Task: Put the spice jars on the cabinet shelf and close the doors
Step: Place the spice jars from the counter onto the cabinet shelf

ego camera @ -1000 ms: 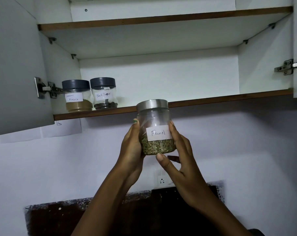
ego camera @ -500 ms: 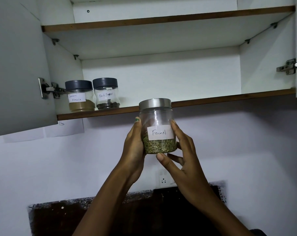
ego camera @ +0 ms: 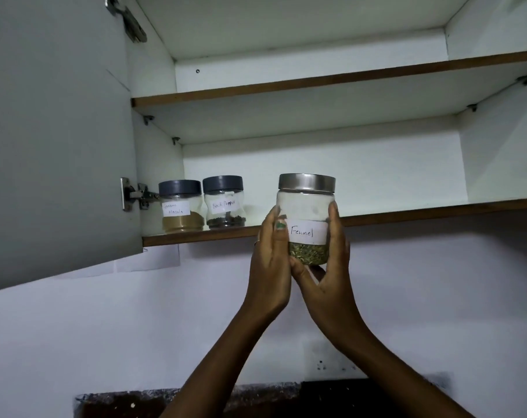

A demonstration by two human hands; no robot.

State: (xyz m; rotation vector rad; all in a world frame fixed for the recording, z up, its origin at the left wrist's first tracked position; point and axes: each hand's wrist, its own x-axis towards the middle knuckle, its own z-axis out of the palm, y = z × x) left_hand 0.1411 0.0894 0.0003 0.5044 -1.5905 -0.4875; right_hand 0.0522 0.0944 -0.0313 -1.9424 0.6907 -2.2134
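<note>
Both forearms rise from the bottom edge of the view against a pale wall. The left hand (ego camera: 271, 260) and the right hand (ego camera: 328, 273) clasp a clear round jar with a brushed metal lid and a white label reading "Fennel" (ego camera: 306, 218), the left hand's fingers laid up its left side, the right hand's thumb up its right side and its fingers curled under the base. The jar holds a low layer of greenish seeds. It is upright and held in the air in front of the front edge of the lower cabinet shelf (ego camera: 407, 217), its base below that edge and its lid above it; it does not rest on the shelf. Farther back, at the shelf's left end, stand two clear waisted jars with dark grey lids, just beside each other: one labelled "Garam Masala" (ego camera: 181, 206) with brown powder, nearest the left wall, and one labelled "Black Pepper" (ego camera: 224, 203). The grey left cabinet door (ego camera: 57, 131) stands open on its metal hinge (ego camera: 135, 194). An upper shelf (ego camera: 316, 82) runs above.
</note>
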